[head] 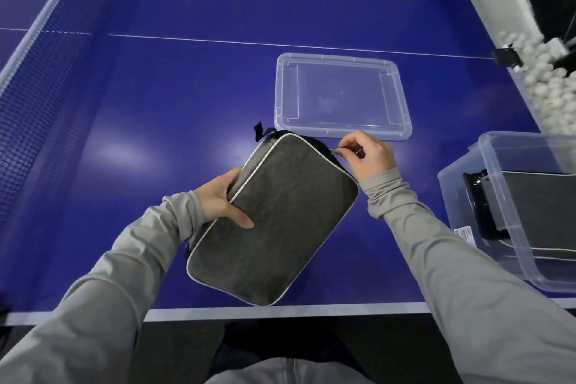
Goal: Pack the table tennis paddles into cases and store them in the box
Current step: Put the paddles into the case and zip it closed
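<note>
Seen nearest, at centre frame: grey case [271, 221] with pale piping, tilted, held just above the blue bench [156, 103]. Gripped along its left edge by the left hand [223, 199], thumb laid flat across the top face, fingers wrapped underneath. Pinched at the case's upper right edge by the right hand [371, 154]: the zip pull [335, 150], caught between thumb and forefinger (remaining fingers curled in). Both arms in grey sleeves [452, 259]. At right of the frame, a clear box [498, 196] with another grey case inside. Just beyond the held case, a clear lid [341, 97], flat on the bench. Farther off, upper right, a trough of white balls [542, 78]; at left, the net [37, 78].
</note>
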Motion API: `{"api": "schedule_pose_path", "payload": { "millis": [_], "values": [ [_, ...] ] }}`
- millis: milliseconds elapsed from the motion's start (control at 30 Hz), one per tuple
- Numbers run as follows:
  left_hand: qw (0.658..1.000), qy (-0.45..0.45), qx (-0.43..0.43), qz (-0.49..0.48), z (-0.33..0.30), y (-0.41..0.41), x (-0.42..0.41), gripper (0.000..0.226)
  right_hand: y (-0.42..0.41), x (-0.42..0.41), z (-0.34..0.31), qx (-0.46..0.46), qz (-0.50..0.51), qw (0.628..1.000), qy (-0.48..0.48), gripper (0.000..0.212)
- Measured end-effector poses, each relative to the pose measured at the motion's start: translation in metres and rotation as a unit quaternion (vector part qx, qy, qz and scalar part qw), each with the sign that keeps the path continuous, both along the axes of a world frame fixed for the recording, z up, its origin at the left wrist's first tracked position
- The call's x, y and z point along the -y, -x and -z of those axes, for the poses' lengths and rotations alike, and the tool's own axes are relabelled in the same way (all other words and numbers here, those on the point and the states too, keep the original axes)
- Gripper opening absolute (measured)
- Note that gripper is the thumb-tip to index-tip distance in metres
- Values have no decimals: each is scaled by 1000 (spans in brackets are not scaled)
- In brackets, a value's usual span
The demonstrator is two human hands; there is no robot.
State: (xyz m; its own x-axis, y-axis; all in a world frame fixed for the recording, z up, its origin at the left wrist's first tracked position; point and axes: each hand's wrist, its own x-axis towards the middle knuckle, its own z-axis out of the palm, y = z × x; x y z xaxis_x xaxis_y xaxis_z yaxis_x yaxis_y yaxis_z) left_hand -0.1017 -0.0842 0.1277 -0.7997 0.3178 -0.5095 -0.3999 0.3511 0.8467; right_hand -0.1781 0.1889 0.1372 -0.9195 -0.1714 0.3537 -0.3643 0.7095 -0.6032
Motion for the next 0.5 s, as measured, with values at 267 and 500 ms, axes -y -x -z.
{"api": "schedule_pose_path", "payload": {
  "millis": [267, 500],
  "values": [
    [990, 74, 15, 122, -11, 19, -5, 86, 0, 23, -6, -40, -48, 998, -11, 15],
    [980, 100, 29, 168, -24, 33, -9, 89, 2, 27, -12, -70, -97, 992, -41, 12]
  ]
}}
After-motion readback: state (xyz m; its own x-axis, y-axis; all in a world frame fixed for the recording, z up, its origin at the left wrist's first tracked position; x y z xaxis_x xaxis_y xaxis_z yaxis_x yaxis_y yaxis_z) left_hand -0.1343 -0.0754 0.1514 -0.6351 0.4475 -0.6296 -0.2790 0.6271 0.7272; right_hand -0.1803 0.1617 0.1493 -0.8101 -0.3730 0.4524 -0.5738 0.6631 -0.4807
